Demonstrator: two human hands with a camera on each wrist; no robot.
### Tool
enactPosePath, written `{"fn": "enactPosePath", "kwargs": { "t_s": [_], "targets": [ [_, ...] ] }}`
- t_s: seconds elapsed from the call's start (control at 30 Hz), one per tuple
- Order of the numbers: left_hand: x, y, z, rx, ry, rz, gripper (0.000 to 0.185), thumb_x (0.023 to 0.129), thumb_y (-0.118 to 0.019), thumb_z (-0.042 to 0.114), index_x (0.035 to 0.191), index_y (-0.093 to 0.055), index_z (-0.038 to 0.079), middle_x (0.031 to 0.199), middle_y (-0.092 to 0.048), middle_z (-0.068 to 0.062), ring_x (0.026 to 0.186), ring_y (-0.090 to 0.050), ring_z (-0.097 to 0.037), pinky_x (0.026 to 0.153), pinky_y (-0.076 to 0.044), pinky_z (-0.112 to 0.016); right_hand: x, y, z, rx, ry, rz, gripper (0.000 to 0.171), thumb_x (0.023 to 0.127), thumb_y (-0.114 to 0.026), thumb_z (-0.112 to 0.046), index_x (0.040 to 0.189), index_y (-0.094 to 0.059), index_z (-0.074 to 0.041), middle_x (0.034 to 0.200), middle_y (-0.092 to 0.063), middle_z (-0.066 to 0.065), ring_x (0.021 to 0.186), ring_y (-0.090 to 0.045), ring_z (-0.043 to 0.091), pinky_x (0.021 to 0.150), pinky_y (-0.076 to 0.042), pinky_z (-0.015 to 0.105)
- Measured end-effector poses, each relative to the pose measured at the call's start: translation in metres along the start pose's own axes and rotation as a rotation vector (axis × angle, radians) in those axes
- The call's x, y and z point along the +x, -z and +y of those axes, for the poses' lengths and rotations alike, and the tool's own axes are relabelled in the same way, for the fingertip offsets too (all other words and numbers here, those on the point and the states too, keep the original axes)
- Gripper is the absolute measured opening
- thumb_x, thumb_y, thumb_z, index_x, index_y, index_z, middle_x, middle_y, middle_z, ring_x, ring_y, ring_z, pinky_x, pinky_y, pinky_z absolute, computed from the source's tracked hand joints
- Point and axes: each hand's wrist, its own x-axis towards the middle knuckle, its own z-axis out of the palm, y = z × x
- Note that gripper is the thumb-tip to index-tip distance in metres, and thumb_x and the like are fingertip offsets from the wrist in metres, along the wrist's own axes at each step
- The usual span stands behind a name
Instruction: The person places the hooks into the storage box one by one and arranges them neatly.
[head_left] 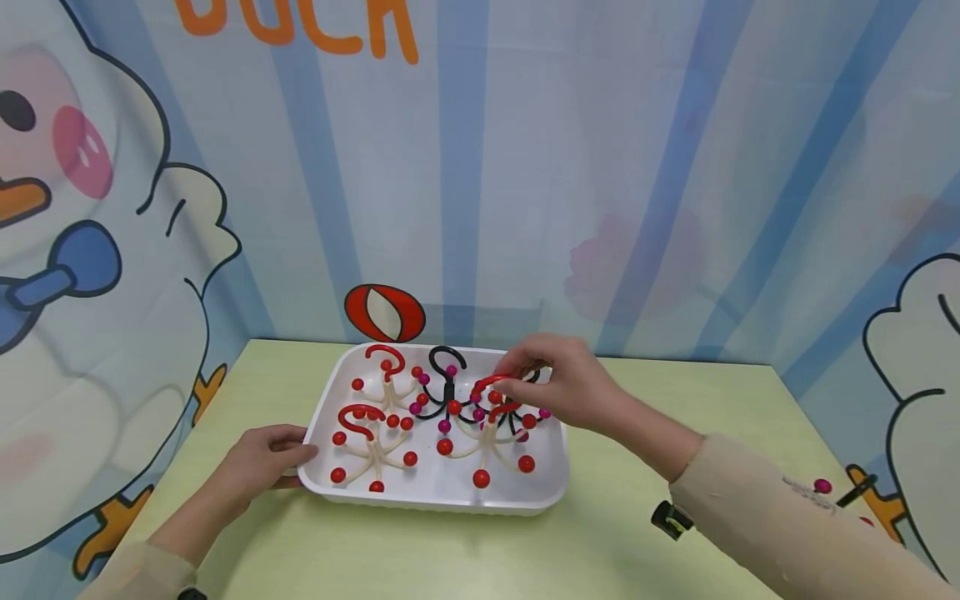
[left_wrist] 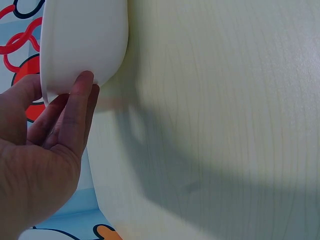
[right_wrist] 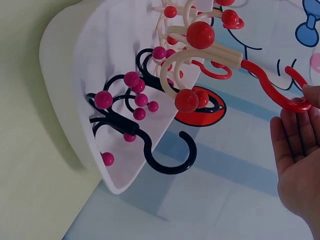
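Observation:
A white tray (head_left: 427, 502) holds several multi-prong hooks with ball-tipped curved legs. My left hand (head_left: 262, 461) grips its left end; in the left wrist view the thumb is over the rim and the fingers lie against the outer wall (left_wrist: 92, 40). Over the tray's right half, my right hand (head_left: 564, 387) pinches the curved red top of a cream hook (right_wrist: 220, 54) with red balls. Beside it lie black hooks (right_wrist: 117, 121) with magenta balls, partly hidden by my right hand in the head view. Two more cream hooks, one at the back (head_left: 390, 393) and one in front (head_left: 375, 454), fill the left side.
The tray stands on a pale wood-grain table (head_left: 337, 550), close to a printed cloth backdrop (head_left: 517, 208) behind it. Beyond my right sleeve (head_left: 757, 492), a magenta ball (head_left: 822, 486) and a dark prong show at the right.

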Motion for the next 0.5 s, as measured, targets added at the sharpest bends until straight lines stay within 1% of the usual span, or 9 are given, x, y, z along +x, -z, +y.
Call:
{"fn": "enactPosePath", "kwargs": {
  "t_s": [0.27,0.5],
  "targets": [
    [0.0,0.0,0.0,0.002,-0.002,-0.004,0.055,0.104,-0.072,0.016,0.145,-0.052,-0.014,0.135,-0.063,-0.034,0.103,-0.073,-0.03,0.082,-0.068,-0.041,0.011,-0.017,-0.002,0.001,0.016,-0.025,0.009,0.097,-0.08,-0.012,0.105,-0.08,-0.013,0.097,-0.076,-0.006,0.089,-0.071,0.009,0.089,-0.066,0.033],
    [0.001,0.0,-0.001,0.001,-0.002,-0.004,0.055,0.104,-0.072,0.016,0.145,-0.052,-0.014,0.135,-0.064,-0.034,0.104,-0.073,-0.03,0.082,-0.068,-0.041,0.02,-0.033,0.001,-0.02,0.001,-0.04,0.011,0.096,-0.081,-0.012,0.106,-0.081,-0.013,0.097,-0.075,-0.006,0.087,-0.069,0.008,0.083,-0.064,0.026]
  ]
}}
